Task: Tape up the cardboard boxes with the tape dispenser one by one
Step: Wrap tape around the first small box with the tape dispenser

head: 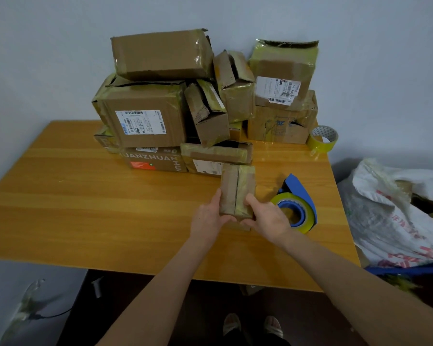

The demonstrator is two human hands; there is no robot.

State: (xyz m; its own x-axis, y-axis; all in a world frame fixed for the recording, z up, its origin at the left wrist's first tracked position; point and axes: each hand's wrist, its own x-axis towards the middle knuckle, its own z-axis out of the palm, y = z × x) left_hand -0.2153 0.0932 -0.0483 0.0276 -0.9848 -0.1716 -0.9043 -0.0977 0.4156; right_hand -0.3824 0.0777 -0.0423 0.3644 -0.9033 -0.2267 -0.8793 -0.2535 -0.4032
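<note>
Small box (238,191) — long axis running away; left hand (206,216) and right hand (269,221) clasp its near end, fingers curled. Tape dispenser (299,208) — just beside right hand.

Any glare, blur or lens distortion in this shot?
Head view: fisheye bends the edges of the orange wooden table; glare on its gloss beside the loose yellow tape roll; bottom corners smear; the small brown cardboard box looks fairly sharp.

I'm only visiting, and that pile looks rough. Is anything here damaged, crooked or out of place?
Yes. The middle box sits tilted with its crumpled flaps gaping, and the tall box at the right has a ragged, torn-open top. Crumpled tape scraps lie on the floor beside the table.
</note>
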